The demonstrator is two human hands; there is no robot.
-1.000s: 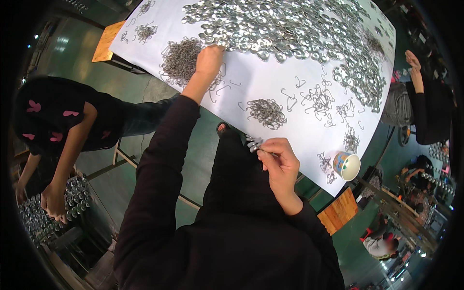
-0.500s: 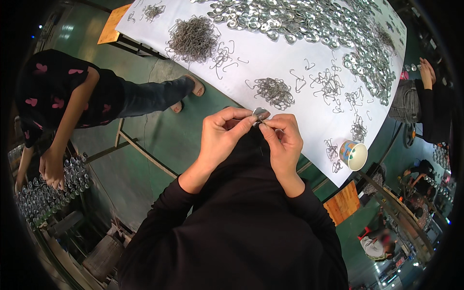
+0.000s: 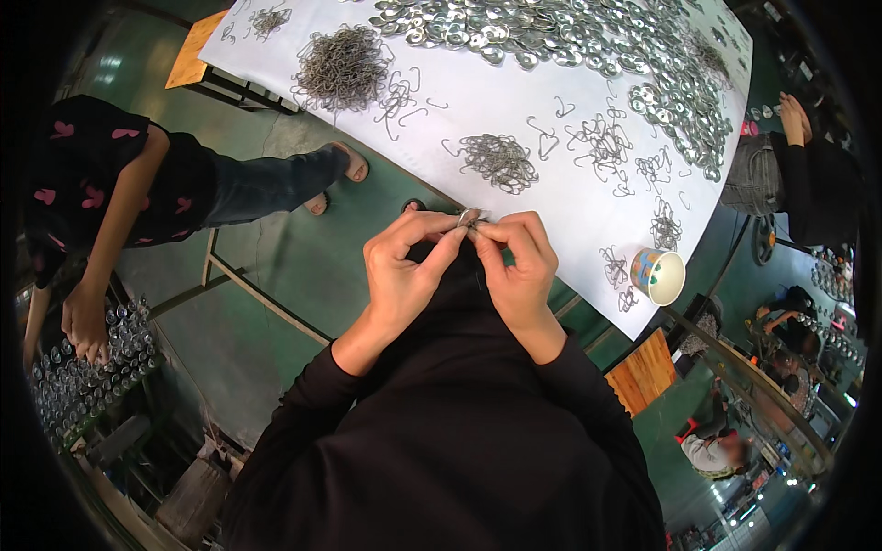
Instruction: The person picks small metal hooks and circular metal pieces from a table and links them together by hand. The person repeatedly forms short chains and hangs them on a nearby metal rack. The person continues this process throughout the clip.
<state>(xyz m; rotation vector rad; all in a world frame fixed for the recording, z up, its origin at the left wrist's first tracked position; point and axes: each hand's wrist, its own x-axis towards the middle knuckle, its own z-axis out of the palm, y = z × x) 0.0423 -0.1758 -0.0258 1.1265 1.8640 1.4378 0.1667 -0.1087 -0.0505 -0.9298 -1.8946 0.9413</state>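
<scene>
Left hand (image 3: 401,273) and right hand (image 3: 517,269) meet at table (image 3: 570,220) edge — small metal piece (image 3: 472,219) pinched between both sets of fingertips, fingers clenched on it.

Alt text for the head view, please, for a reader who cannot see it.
Both hands, left hand and right hand, pinch a small metal piece together at the edge of a white-covered table strewn with wire hooks and metal discs. A paper cup stands nearby.
</scene>
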